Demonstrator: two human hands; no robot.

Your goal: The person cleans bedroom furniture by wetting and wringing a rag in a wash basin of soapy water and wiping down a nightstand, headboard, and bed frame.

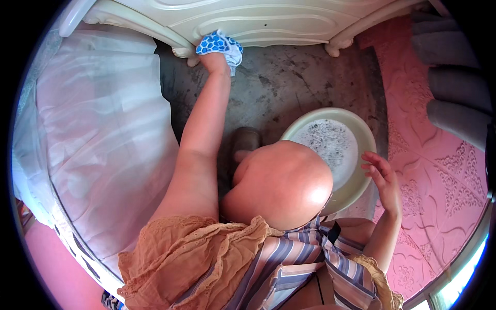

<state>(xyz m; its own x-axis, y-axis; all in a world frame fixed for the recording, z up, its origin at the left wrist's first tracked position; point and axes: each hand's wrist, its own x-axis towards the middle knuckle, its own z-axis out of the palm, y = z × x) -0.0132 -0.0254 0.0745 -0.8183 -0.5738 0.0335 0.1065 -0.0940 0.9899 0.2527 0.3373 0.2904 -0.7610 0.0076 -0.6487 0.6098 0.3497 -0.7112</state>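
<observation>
My left hand [214, 62], at the end of a far-stretched arm, holds a white cloth with a blue hexagon pattern [217, 42] against the lower front of a cream-coloured piece of furniture [267, 25]. The cloth covers my fingers. On the other side, my right hand [381, 176] is raised with loosely bent fingers and holds nothing. It appears by the right rim of a pale round basin [366, 141]; whether it touches the rim, I cannot tell. White suds [329, 145] float in the basin. My bent knee [286, 178] hides part of the basin's near left side.
White sheer fabric [104, 116] hangs on the left. A pink embossed wall surface [422, 162] and grey curtain fabric [457, 89] are on the right. The furniture stands on carved feet [336, 48] over a stained grey floor [279, 85]. A brown shoe [248, 135] shows beyond my knee.
</observation>
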